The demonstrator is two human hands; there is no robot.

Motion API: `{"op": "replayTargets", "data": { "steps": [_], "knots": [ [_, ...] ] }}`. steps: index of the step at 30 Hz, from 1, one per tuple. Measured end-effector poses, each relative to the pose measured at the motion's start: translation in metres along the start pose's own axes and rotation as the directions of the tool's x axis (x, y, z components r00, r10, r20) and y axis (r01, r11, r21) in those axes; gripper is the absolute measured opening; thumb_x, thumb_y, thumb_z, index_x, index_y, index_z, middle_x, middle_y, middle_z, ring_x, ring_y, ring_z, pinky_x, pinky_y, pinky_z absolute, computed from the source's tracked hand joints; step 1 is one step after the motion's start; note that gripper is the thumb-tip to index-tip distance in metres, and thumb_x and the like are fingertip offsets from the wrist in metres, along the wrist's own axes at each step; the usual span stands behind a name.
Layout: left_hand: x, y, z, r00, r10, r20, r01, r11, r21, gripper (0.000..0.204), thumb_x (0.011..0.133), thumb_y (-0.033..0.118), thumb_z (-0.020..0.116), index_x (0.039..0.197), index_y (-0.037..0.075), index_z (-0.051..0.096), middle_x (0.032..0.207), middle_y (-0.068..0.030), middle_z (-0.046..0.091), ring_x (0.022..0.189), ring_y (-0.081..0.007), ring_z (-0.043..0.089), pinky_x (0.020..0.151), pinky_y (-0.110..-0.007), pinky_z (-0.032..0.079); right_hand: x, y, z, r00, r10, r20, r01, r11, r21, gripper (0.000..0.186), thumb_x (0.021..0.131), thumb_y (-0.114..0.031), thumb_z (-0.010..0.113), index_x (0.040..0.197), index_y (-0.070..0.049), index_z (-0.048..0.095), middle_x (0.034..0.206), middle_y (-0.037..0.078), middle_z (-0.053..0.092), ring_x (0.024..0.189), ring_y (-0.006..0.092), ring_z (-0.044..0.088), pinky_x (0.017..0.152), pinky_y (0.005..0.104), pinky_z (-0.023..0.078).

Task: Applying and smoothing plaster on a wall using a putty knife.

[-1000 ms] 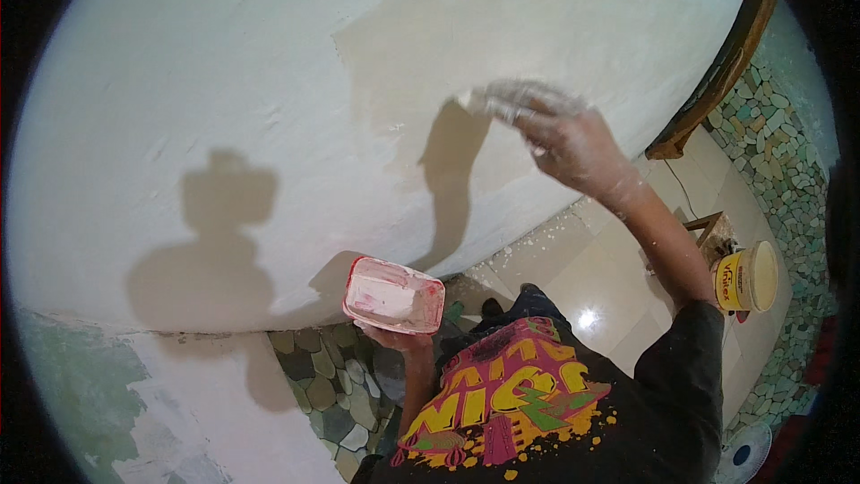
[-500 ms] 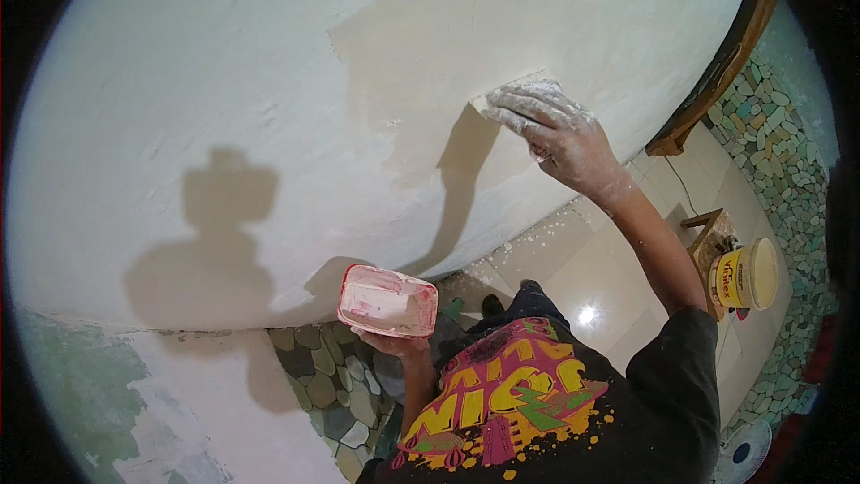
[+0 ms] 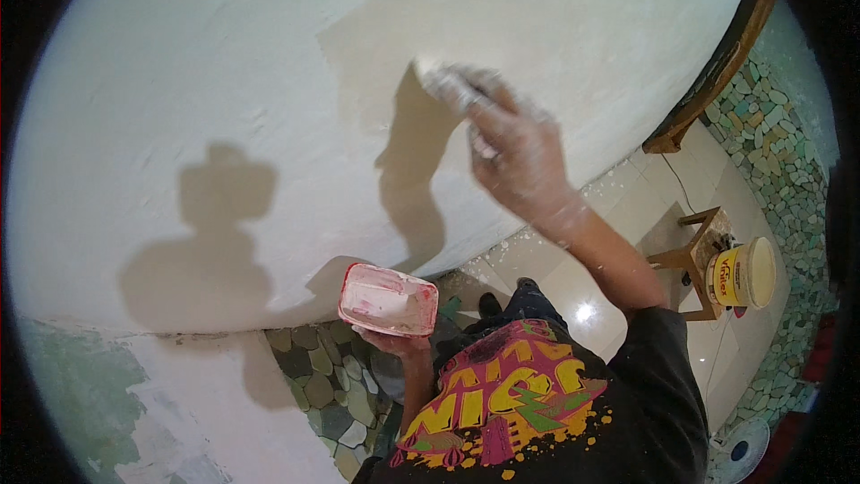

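Note:
My left hand (image 3: 397, 342) holds up a rectangular plastic tub (image 3: 391, 328) with a red rim, from underneath. White putty (image 3: 369, 300) coats its inside. Smeared white and blurred by motion, my right hand (image 3: 512, 139) is raised in front of the wall (image 3: 296, 63), fingers closed on a flat pale putty scraper (image 3: 425, 70). Most of the scraper is hidden behind the fingers; its front edge is at or very near the wall, on a darker beige patch of damp-looking putty (image 3: 372, 45).
On the right a wooden stool (image 3: 701, 260) stands by a yellow-and-white bucket (image 3: 745, 274). A cable (image 3: 683, 181) runs over the tiles (image 3: 618, 206). A fan (image 3: 742, 448) stands at lower right. A dark wooden frame (image 3: 717, 72) borders the wall.
My right hand has swept left and slightly up across the wall with the scraper. The beige patch reaches slightly further left. My left hand and the tub have hardly moved.

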State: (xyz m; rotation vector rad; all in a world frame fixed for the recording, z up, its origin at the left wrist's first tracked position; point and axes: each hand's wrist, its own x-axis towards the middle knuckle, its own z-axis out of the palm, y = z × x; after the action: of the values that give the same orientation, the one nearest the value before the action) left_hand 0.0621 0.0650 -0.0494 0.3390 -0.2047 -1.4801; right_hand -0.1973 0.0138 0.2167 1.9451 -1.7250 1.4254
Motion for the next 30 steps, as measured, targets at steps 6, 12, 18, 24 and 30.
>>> {"op": "replayTargets", "data": {
  "steps": [6, 12, 18, 24, 30],
  "knots": [
    [0.004, 0.002, 0.001, 0.992, 0.023, 0.122, -0.031, 0.998, 0.059, 0.074, 0.091, 0.065, 0.047, 0.149, 0.021, 0.036, 0.150, -0.0094, 0.040, 0.135, -0.0367, 0.042, 0.108, -0.061, 0.039, 0.004, -0.006, -0.005, 0.996, 0.085, -0.012, -0.083, 0.986, 0.147, 0.051, 0.077, 0.015, 0.053, 0.123, -0.005, 0.064, 0.125, 0.016, 0.062, 0.111, 0.0292, 0.064, 0.093, 0.0347, 0.053],
    [0.003, 0.001, -0.005, 0.994, 0.020, 0.106, -0.021, 1.000, 0.005, 0.075, 0.092, 0.065, 0.046, 0.150, 0.020, 0.033, 0.152, -0.0097, 0.038, 0.137, -0.0356, 0.041, 0.110, -0.059, 0.037, 0.033, 0.001, -0.012, 0.954, 0.061, -0.294, -0.041, 0.996, 0.074, 0.063, 0.072, 0.012, 0.054, 0.129, -0.011, 0.061, 0.118, 0.014, 0.063, 0.090, 0.0319, 0.067, 0.077, 0.0372, 0.056],
    [0.002, -0.006, 0.013, 0.990, 0.037, 0.138, -0.049, 0.995, 0.086, 0.074, 0.093, 0.067, 0.039, 0.151, 0.021, 0.031, 0.153, -0.0087, 0.036, 0.138, -0.0354, 0.039, 0.111, -0.059, 0.036, -0.008, -0.048, 0.025, 0.995, 0.083, 0.064, -0.089, 0.991, 0.103, 0.062, 0.072, 0.015, 0.052, 0.128, -0.011, 0.064, 0.121, 0.017, 0.064, 0.101, 0.0310, 0.067, 0.084, 0.0363, 0.056],
    [-0.002, -0.009, 0.017, 0.998, 0.065, 0.000, -0.064, 0.985, 0.158, 0.085, 0.087, 0.075, 0.043, 0.152, 0.022, 0.030, 0.155, -0.0075, 0.034, 0.138, -0.0356, 0.039, 0.110, -0.060, 0.036, -0.020, -0.032, 0.025, 0.962, 0.234, 0.138, -0.271, 0.875, 0.401, 0.058, 0.076, 0.017, 0.051, 0.127, -0.008, 0.063, 0.125, 0.017, 0.062, 0.113, 0.0261, 0.063, 0.090, 0.0364, 0.055],
    [-0.010, -0.008, -0.001, 0.998, 0.061, -0.010, -0.061, 0.998, -0.024, 0.071, 0.094, 0.065, 0.042, 0.149, 0.021, 0.036, 0.152, -0.0077, 0.038, 0.136, -0.0360, 0.041, 0.111, -0.061, 0.035, 0.010, -0.022, 0.013, 0.987, 0.067, -0.147, -0.039, 0.982, 0.186, 0.061, 0.076, 0.019, 0.052, 0.129, -0.009, 0.064, 0.126, 0.015, 0.063, 0.115, 0.0258, 0.062, 0.093, 0.0332, 0.053]
  ]
}}
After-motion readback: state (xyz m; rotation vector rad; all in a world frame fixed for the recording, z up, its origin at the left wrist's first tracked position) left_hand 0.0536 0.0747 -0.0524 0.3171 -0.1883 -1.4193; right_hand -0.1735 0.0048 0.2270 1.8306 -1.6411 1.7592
